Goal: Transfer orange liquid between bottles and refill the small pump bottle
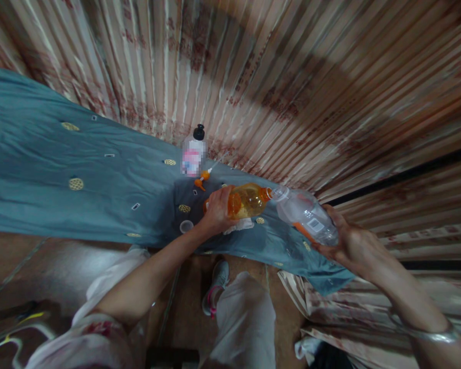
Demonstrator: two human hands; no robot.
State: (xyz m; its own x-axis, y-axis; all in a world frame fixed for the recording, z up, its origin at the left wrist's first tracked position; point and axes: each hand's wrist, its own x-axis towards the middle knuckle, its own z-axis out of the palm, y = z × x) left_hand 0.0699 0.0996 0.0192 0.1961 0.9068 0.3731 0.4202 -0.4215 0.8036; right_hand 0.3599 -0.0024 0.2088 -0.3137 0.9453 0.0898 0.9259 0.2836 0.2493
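My left hand [217, 211] is wrapped round an amber plastic bottle [249, 200] lying tilted on its side, its neck pointing right. Its mouth meets the mouth of a clear plastic bottle [301, 212] with an orange label and a barcode. My right hand [341, 238] grips that clear bottle near its base. Behind my left hand lies an orange pump head [202, 180] with a thin clear tube. A clear bottle with a black cap [194, 154] stands beside the pump head. Beneath the amber bottle is a crumpled white cloth or tissue [240, 225].
A teal patterned cloth [111, 169] covers the long narrow surface. A small round clear cap or cup [186, 226] lies near its front edge. Pleated curtains [234, 77] hang along the back, and dark bars [403, 174] cross at the right.
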